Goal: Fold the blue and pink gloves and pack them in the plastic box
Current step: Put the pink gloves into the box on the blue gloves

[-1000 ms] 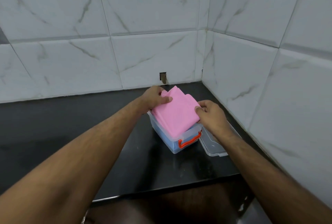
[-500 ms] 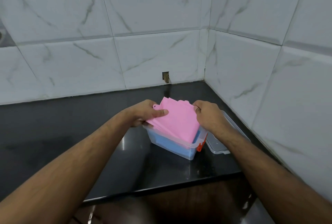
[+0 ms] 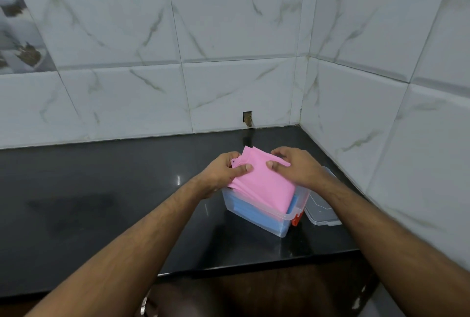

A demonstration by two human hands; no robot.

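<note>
Pink, folded flat: the pink gloves (image 3: 264, 187), pinched at the far end between two bare hands. Left hand (image 3: 223, 173) curled round the left edge, thumb on top, fingers tucked beneath. Right hand (image 3: 296, 168) curled over the far right corner, thumb pressed down on the upper face, fingers hooked past the top edge. Tilted, not level: far end raised above the plastic box (image 3: 256, 217), near end dipped down inside it, left edge overhanging the box's left rim.

Blue showing through the clear wall of the box: the blue gloves (image 3: 259, 217), lying in the bottom, under the pink ones. On the right end of the box, an orange-red latch (image 3: 296, 220). Just beside the box on its right, a clear lid (image 3: 321, 211), flat on the counter, partly hidden under the right forearm.

Under the box, a glossy black countertop (image 3: 114, 189). Behind the box and to its right, white marble-patterned wall tiles (image 3: 229, 24), meeting in a corner. Straight behind the box, at the foot of the wall, a small rectangular hole (image 3: 247, 118) in a tile.
</note>
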